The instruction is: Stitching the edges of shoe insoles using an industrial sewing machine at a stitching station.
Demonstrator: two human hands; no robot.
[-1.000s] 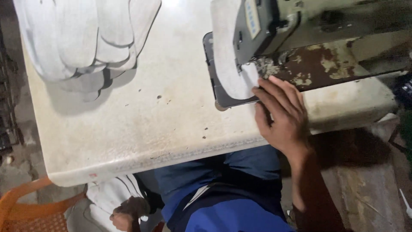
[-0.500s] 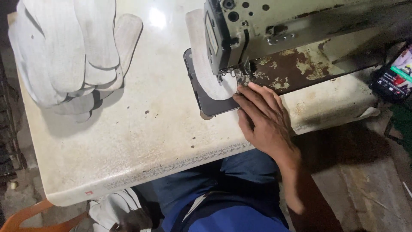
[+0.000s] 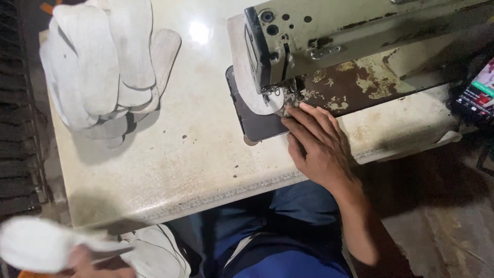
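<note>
Since the earlier frame: left hand has risen into view at the lower left carrying a white cut piece; right hand remains at the needle; viewpoint has shifted.

Head view, items:
- Right hand: flat, fingers extended and close together, fingertips pressing a white piece just beside the presser foot. Holds nothing pinched.
- Left hand: low, blurred, closed around the white cut piece; exact grip cannot be told.
- White piece under work: lies on a dark sheet beneath the head of the sewing machine, on the pale table.
- Stack of white cut pieces: upper left of table, well apart from the machine.
- More white pieces: below the table edge, near the lap.
- Phone: far right, screen lit.

Risk, as a judgement: fingertips sit very near the needle, so a stitch begun while attention goes to the left hand could catch a finger. One-handed pressure could also let the piece skew on the dark sheet.
</note>
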